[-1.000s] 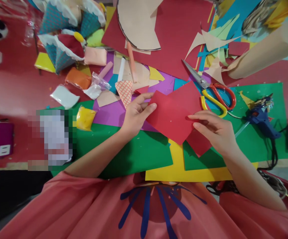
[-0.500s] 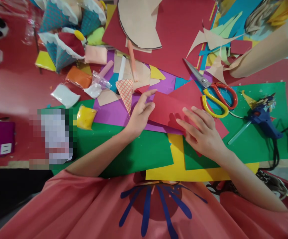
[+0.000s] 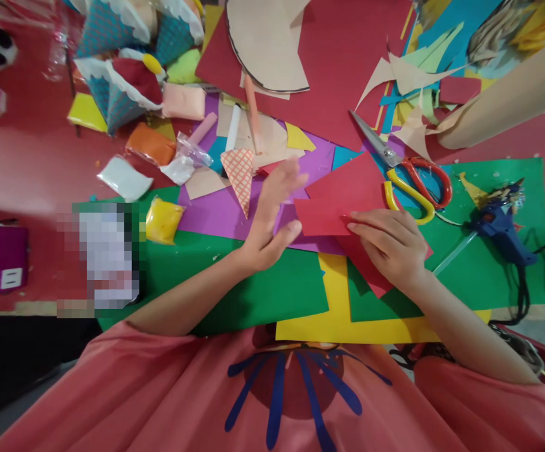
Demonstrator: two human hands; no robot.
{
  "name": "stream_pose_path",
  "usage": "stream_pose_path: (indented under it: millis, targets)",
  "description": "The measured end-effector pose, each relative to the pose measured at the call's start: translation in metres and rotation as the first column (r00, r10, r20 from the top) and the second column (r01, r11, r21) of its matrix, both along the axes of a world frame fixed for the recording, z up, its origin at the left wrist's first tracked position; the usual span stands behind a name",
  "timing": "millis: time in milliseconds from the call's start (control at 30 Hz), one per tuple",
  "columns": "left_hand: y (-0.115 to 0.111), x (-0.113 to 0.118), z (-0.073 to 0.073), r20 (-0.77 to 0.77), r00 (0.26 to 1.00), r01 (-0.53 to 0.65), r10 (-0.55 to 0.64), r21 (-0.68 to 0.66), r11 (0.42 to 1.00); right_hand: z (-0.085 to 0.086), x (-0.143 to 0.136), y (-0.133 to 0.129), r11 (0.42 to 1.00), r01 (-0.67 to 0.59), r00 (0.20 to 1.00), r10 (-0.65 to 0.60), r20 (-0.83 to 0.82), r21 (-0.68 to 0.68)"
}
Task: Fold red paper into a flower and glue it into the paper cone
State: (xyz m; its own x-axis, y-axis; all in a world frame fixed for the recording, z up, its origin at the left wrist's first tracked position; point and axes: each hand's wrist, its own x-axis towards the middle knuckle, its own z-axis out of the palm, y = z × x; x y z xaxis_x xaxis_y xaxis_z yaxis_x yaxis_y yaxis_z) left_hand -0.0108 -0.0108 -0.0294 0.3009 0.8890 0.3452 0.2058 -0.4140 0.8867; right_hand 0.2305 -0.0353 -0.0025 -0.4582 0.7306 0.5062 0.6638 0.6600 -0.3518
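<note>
My right hand (image 3: 390, 245) pinches the right end of a small red paper piece (image 3: 322, 217). Beneath that piece and my right hand lies a larger red sheet (image 3: 360, 172). My left hand (image 3: 272, 220) is just left of the small piece, its fingers spread and partly blurred, with nothing in it. A cone-shaped checked paper (image 3: 239, 176) lies left of my left hand. Scissors (image 3: 390, 160) with one yellow and one red handle rest beyond my right hand, blades open.
A blue glue gun (image 3: 503, 229) lies at the right on green paper (image 3: 527, 188). Finished-looking blue cones (image 3: 122, 100), wrapped clay packs (image 3: 164, 221) and a cream cutout (image 3: 267, 44) sit at the back and left. A beige roll (image 3: 498, 100) stands out at the right.
My left hand has let go of the small red paper and opened. My right hand has closed on that paper's right end, and the piece has turned to lie more level.
</note>
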Motion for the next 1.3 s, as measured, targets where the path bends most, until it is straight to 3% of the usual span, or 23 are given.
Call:
stream_pose_path:
  millis: [67, 200, 267, 333, 533, 733, 867, 933, 1067, 1167, 1300]
  targets:
    - [0.002, -0.005, 0.002, -0.154, 0.974, 0.199, -0.168, 0.213, 0.957, -0.003, 0.005, -0.003, 0.999, -0.027, 0.998, 0.029, -0.052, 0.040]
    - [0.002, -0.001, 0.005, -0.425, 0.884, 0.379, -0.194, 0.412, 0.828, -0.006, 0.011, -0.008, 0.993, -0.116, 0.993, 0.116, 0.013, 0.024]
    - [-0.001, 0.003, 0.006, -0.479, 0.854, 0.457, -0.204, 0.503, 0.733, -0.007, 0.011, -0.009, 0.987, -0.158, 0.983, 0.156, 0.096, 0.007]
    - [-0.004, 0.006, 0.008, -0.508, 0.834, 0.503, -0.217, 0.535, 0.679, -0.009, 0.011, -0.011, 0.986, -0.164, 0.971, 0.166, 0.173, -0.023]
    - [-0.011, 0.010, 0.011, -0.598, 0.767, 0.526, -0.233, 0.378, 0.762, -0.011, 0.011, -0.016, 0.978, -0.163, 0.940, 0.195, 0.282, -0.132]
    - [-0.012, 0.009, 0.011, -0.645, 0.729, 0.535, -0.228, 0.331, 0.777, -0.013, 0.007, -0.013, 0.986, -0.109, 0.911, 0.151, 0.385, -0.129]
    - [-0.013, 0.009, 0.008, -0.577, 0.790, 0.480, -0.205, 0.376, 0.793, -0.011, 0.001, -0.006, 0.973, 0.029, 0.939, 0.051, 0.340, -0.227]
    - [-0.012, 0.010, 0.008, -0.509, 0.836, 0.418, -0.204, 0.351, 0.838, -0.007, -0.001, -0.005, 0.958, 0.077, 0.957, 0.007, 0.290, -0.276]
    - [-0.007, 0.011, 0.010, -0.390, 0.894, 0.256, -0.221, 0.040, 0.966, -0.001, -0.004, -0.008, 0.960, -0.008, 0.939, 0.103, 0.328, -0.279]
    - [-0.005, 0.011, 0.012, -0.321, 0.917, 0.204, -0.236, -0.131, 0.970, -0.002, -0.003, -0.011, 0.973, -0.049, 0.928, 0.127, 0.349, -0.225]
    - [-0.005, 0.011, 0.013, -0.318, 0.912, 0.209, -0.259, -0.182, 0.961, -0.004, 0.002, -0.014, 0.985, -0.096, 0.941, 0.138, 0.311, -0.146]
